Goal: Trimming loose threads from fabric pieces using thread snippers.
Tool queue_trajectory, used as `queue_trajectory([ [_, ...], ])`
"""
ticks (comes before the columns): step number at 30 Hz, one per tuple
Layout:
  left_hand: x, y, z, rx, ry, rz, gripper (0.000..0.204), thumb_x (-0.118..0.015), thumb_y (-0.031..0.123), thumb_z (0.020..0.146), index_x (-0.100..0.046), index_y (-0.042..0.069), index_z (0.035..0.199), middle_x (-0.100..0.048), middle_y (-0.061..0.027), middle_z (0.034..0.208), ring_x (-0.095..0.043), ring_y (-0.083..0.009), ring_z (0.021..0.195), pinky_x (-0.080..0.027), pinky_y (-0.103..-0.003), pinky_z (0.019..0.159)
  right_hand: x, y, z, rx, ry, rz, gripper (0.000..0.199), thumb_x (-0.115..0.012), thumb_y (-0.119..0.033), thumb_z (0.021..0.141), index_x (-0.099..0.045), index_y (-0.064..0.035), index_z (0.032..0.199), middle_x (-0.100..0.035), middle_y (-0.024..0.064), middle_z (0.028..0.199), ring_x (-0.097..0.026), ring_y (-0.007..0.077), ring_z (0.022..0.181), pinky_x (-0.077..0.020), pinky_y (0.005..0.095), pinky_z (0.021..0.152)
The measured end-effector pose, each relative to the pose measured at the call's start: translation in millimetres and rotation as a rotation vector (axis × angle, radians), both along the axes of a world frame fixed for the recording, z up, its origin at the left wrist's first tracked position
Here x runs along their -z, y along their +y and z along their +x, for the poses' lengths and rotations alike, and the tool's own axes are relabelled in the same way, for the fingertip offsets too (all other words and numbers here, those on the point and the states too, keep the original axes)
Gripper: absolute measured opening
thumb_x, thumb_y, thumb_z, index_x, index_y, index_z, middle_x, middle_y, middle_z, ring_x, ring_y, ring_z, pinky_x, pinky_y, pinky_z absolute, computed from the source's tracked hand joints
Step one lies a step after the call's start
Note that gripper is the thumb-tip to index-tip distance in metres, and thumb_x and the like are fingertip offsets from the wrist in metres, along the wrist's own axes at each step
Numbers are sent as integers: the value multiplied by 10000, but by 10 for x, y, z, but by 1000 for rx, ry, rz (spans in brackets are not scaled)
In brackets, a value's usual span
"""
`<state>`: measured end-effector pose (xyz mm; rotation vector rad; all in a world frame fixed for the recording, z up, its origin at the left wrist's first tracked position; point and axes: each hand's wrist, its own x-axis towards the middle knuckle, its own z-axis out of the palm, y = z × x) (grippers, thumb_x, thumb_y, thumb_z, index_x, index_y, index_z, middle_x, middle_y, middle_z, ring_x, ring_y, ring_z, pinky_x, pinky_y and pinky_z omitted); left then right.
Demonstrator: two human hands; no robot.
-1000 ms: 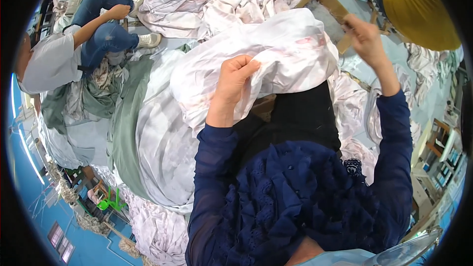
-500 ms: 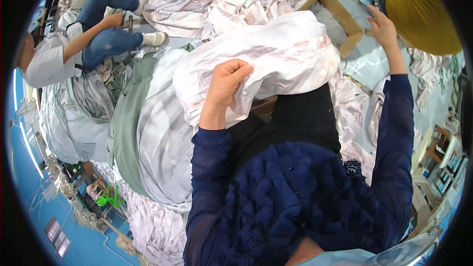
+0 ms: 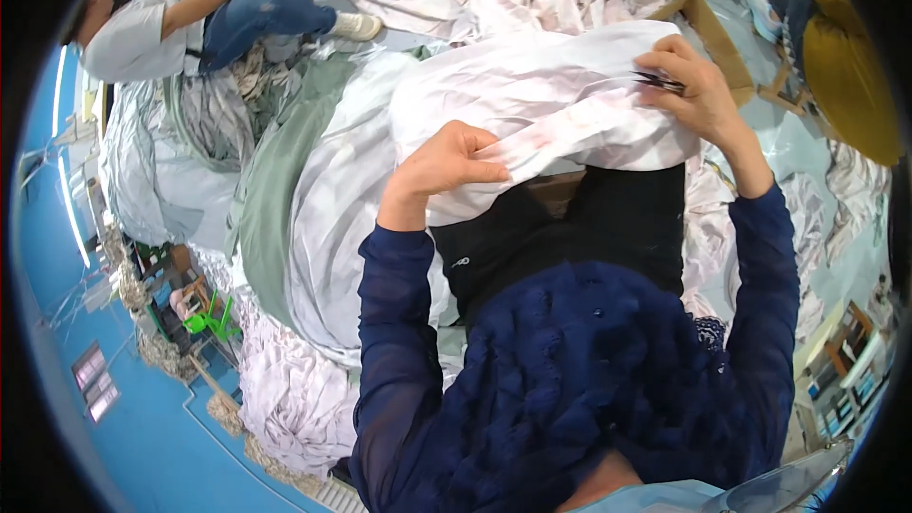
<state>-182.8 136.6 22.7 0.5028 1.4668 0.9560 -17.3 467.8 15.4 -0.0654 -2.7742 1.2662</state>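
Observation:
A white cloth with faint pinkish patches [image 3: 541, 76] lies bunched across my lap, over black trousers. My left hand [image 3: 446, 166] is closed on its near edge, thumb against fingers, pulling a fold taut. At the cloth's right end, my right hand [image 3: 698, 90] grips what look like small dark thread snips [image 3: 658, 83]. Their pointed tips face left, just over the fabric. Whether the right fingers also pinch some cloth, I cannot tell.
An open cardboard box [image 3: 717, 38] stands beyond my right hand. A person in jeans [image 3: 256, 14] sits at the far left, and mustard-coloured clothing of another [image 3: 845, 66] shows at right. Green cloth [image 3: 271, 199] and pale heaps [image 3: 294, 389] lie to my left.
My right hand has come in from the far right to the cloth, and the dark snips now show in it. The left hand keeps its hold on the edge. The whole view has shifted.

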Motion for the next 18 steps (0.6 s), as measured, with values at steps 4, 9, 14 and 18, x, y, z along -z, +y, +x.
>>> queue_trajectory([
  [4,-59,-651,-220,-52,170,-156,144,-746,122,782,-708,-16,794,-580,70,667,-457,-16,608,-323,-209,531,100,36,46,12,22,-29,349,-758,-40,712,-654,-14,1044,-528,53,907,-553,176,823,-431,261,736],
  [9,-61,-1254,-412,-215,147,-171,143,-775,146,773,-714,17,773,-570,76,653,-449,-11,588,-310,-211,521,123,86,73,49,-43,-45,343,-755,-26,709,-654,2,1035,-504,32,894,-512,144,825,-398,243,727],
  [14,261,-1800,-622,-302,238,-210,111,-765,108,783,-708,14,798,-620,46,696,-496,-34,623,-361,-213,570,133,80,99,66,-85,-164,351,-706,27,715,-626,-2,1055,-495,30,949,-518,134,874,-402,217,783],
  [18,400,-2019,-648,-412,291,-174,102,-751,110,777,-687,32,791,-584,69,684,-458,-27,609,-339,-219,556,90,73,90,68,-128,-197,322,-678,41,696,-588,-3,1002,-467,14,931,-490,107,862,-384,215,799],
])
